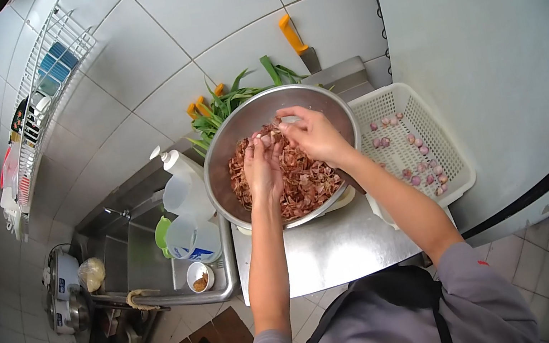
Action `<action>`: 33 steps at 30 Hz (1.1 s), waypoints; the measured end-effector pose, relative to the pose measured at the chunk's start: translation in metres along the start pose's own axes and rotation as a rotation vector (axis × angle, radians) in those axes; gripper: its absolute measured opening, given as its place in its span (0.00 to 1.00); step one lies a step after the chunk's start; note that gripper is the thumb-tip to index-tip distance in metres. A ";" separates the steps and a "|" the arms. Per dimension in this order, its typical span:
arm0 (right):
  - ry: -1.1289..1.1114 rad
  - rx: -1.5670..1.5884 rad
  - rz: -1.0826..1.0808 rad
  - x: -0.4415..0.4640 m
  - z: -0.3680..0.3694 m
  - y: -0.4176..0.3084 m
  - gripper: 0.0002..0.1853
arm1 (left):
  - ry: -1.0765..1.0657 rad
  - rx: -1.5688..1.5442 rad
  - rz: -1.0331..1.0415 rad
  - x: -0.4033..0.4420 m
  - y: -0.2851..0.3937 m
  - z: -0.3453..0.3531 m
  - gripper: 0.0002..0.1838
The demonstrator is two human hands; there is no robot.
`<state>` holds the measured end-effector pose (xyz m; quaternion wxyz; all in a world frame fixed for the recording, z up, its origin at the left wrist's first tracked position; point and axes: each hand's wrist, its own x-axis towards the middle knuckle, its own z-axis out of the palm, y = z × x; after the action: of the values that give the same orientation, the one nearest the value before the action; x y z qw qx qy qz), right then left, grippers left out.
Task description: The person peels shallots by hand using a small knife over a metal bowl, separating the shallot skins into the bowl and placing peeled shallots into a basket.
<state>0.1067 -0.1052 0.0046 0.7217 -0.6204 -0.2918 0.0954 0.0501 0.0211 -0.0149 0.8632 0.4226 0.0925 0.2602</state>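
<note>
A person in a grey top [388, 330] is leaning over the tabletop [326, 264] of shiny metal, both bare hands held above a wide, round, polished steel bowl [220, 157] heaped with reddish-brown papery skins [307, 186]. The left hand [263, 172] is turned up, its fingers curled round a small, pale pinkish bulb [267, 141], partly hidden from me, over the far part of the heap. The right hand [316, 135] comes in from the other side, thumb and fingers bent close to it, though I cannot tell whether they pinch anything. Just to the right of the bowl sits a white, rectangular, perforated plastic basket [450, 148] with loose pinkish-purple bulbs [441, 179] scattered in it, several bunched at the near right corner. Behind the bowl I see long green leaves [211, 125] and an orange-handled knife [292, 34] upright against the white-tiled wall [219, 13]; to its left stand a white pump bottle [181, 162] and, near the stainless-steel sink [145, 255], a small white bowl [197, 266] holding something brown
</note>
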 end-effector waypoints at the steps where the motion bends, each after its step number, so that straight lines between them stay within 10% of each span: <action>1: -0.025 -0.097 -0.055 0.000 0.002 -0.001 0.22 | 0.015 0.005 0.011 -0.001 0.000 0.003 0.12; 33: -0.071 -0.190 0.123 0.009 -0.015 -0.013 0.10 | -0.042 0.080 -0.091 -0.017 0.011 0.027 0.17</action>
<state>0.1195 -0.1160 0.0184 0.6418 -0.6989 -0.2863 0.1330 0.0421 -0.0003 0.0096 0.8583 0.4577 0.1037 0.2077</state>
